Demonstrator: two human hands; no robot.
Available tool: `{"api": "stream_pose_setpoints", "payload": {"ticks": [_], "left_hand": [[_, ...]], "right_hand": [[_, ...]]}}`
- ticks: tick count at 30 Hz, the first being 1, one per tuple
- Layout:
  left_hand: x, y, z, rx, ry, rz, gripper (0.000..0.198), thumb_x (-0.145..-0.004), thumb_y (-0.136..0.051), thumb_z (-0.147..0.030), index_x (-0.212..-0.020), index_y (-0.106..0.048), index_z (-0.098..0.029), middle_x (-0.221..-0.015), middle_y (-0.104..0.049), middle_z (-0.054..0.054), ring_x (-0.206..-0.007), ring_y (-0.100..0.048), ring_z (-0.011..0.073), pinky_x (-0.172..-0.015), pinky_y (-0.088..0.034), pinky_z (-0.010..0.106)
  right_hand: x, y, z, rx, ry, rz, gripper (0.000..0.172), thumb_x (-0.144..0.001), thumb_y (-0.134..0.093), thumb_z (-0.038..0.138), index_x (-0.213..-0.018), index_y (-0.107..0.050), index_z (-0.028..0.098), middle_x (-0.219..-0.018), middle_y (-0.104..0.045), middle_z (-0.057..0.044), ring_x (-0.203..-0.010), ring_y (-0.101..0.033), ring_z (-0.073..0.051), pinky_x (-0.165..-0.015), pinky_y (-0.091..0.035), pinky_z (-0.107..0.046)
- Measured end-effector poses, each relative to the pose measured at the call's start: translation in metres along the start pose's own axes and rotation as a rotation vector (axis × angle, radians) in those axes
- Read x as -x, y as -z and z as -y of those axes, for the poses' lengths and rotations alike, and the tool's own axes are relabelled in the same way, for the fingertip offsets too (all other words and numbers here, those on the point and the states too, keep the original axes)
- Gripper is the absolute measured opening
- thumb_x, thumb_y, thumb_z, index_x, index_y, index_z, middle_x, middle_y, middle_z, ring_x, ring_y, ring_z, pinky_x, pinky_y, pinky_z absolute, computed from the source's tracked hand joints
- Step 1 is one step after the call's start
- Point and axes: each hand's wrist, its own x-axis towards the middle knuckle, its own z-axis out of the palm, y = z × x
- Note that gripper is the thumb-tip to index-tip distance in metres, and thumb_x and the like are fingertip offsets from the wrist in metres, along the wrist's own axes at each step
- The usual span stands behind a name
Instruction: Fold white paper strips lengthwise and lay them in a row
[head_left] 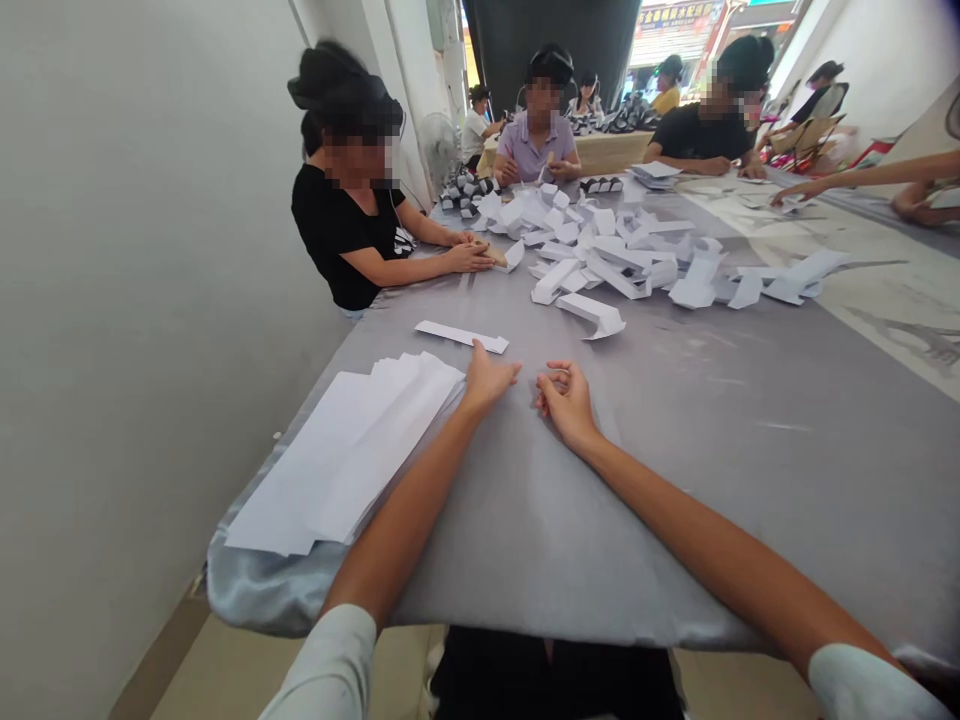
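My left hand [491, 378] is over the grey-covered table with its thumb up and fingers stretched to the right, holding nothing that I can see. Just beyond its thumb lies a narrow folded white paper strip [457, 334]; whether they touch is unclear. To the left of that forearm is a fanned stack of white paper sheets [337, 450]. A short gap away, my right hand [568, 402] faces the left one, its fingers loosely bent and apart, with nothing visible in them. The nearest folded white paper piece [592, 313] lies farther back.
A large heap of folded white papers [622, 250] covers the table's far middle. A co-worker in black [345, 220] works at the left edge, holding a brown piece and paper. Other people sit across and at right. Black-and-white pieces [466, 190] are piled at the back.
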Motion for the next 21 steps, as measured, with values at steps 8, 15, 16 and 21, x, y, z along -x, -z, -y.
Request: {"api": "stream_pose_setpoints", "payload": {"ticks": [8,15,16,21], "left_hand": [[0.046,-0.005,-0.048,-0.585,-0.261,0.186,0.077,-0.079,-0.075,-0.019,-0.151,-0.049,-0.012,-0.144,-0.054,0.029,-0.124,-0.065,0.0410,-0.105,-0.049,0.048],[0.124,0.024,-0.075,-0.833,-0.383,0.111,0.060,-0.087,-0.075,-0.032,-0.143,-0.056,-0.021,-0.138,-0.058,0.024,-0.122,-0.063,0.0421,-0.098,-0.048,0.046],[0.134,0.033,-0.076,-0.889,-0.364,0.094,0.064,-0.086,-0.076,-0.033,-0.145,-0.055,-0.021,-0.140,-0.056,0.025,-0.125,-0.061,0.0444,-0.100,-0.047,0.048],[0.154,0.097,-0.086,-1.191,-0.123,0.083,0.061,-0.093,-0.066,-0.044,-0.148,-0.052,-0.021,-0.152,-0.051,0.026,-0.144,-0.047,0.0458,-0.111,-0.041,0.051]], "right_hand": [[0.004,0.003,-0.001,0.100,0.037,0.151,0.030,-0.089,-0.065,0.041,-0.112,-0.055,0.023,-0.087,-0.065,0.001,-0.057,-0.062,-0.014,-0.049,-0.045,-0.026],[0.009,0.002,0.005,0.243,0.131,0.250,0.019,-0.089,-0.061,0.034,-0.102,-0.061,0.021,-0.083,-0.068,-0.002,-0.066,-0.063,-0.018,-0.062,-0.049,-0.031],[0.009,0.001,0.005,0.248,0.119,0.255,0.020,-0.089,-0.060,0.035,-0.103,-0.060,0.021,-0.082,-0.067,-0.001,-0.064,-0.063,-0.018,-0.061,-0.049,-0.031],[0.011,-0.001,0.006,0.260,0.080,0.250,0.024,-0.087,-0.059,0.038,-0.104,-0.058,0.021,-0.078,-0.065,0.000,-0.059,-0.061,-0.016,-0.056,-0.048,-0.030]]}}
